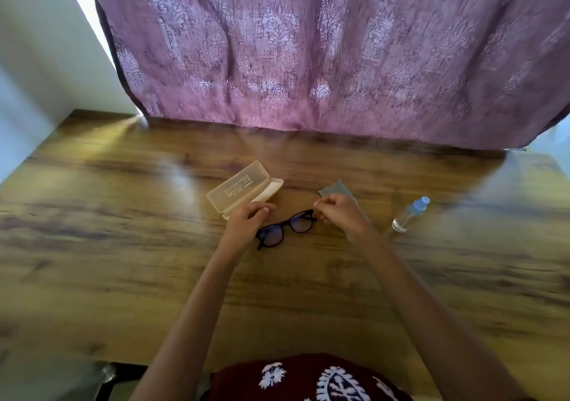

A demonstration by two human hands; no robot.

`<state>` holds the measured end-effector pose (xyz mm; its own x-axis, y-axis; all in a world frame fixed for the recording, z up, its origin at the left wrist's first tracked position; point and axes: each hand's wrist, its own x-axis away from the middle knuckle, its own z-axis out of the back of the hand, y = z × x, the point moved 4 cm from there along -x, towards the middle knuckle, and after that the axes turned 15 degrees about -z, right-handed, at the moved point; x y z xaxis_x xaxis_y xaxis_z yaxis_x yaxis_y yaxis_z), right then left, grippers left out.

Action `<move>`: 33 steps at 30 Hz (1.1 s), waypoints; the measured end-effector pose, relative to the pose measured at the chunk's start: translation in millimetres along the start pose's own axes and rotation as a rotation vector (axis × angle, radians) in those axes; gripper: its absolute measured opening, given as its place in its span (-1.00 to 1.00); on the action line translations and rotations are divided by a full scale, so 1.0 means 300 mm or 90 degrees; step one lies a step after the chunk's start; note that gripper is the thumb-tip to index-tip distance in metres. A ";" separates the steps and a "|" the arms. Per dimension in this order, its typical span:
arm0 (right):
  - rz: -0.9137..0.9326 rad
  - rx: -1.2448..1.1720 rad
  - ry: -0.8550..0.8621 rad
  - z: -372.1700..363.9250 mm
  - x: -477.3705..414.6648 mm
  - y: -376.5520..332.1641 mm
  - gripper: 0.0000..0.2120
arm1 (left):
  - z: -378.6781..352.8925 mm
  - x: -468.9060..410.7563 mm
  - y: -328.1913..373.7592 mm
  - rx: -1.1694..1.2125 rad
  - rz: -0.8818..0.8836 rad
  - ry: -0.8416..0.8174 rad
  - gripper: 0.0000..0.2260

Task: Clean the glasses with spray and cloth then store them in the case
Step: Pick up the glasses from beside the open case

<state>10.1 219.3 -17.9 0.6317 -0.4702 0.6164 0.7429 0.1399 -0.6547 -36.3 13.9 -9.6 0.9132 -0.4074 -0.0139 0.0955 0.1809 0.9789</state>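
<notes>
Black-framed glasses (285,229) lie folded on the wooden table (123,246), between my two hands. My left hand (248,217) hovers just left of the frame with loosely curled fingers, holding nothing. My right hand (340,212) hangs over the right end of the frame, thumb and forefinger pinched together with nothing visible between them. A grey cloth (337,189) lies flat behind and under my right hand, partly hidden by it. The translucent beige case (243,189) lies open behind my left hand. A small clear spray bottle (410,215) with a blue cap lies on its side at the right.
A purple patterned curtain (324,55) hangs along the table's far edge. A white wall (37,61) stands at the left. My dark red patterned clothing (308,379) shows at the table's near edge.
</notes>
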 end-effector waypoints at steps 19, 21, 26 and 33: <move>-0.023 -0.008 0.052 -0.040 0.002 -0.013 -0.74 | -0.013 0.048 -0.030 0.057 0.077 0.049 -0.79; -0.028 -0.016 0.051 -0.037 0.007 -0.015 -0.79 | -0.014 0.048 -0.036 0.053 0.085 0.045 -0.80; -0.036 -0.054 0.025 -0.035 0.021 -0.019 -0.86 | -0.017 0.041 -0.041 0.030 0.075 0.034 -0.81; -0.047 -0.170 -0.053 -0.019 0.032 -0.006 -0.90 | -0.020 0.034 -0.037 -0.091 0.064 -0.051 -0.77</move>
<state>13.7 209.7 -13.2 0.6021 -0.3960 0.6933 0.7097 -0.1324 -0.6920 -25.7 13.1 -21.9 0.8871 -0.4497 0.1039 0.0665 0.3472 0.9354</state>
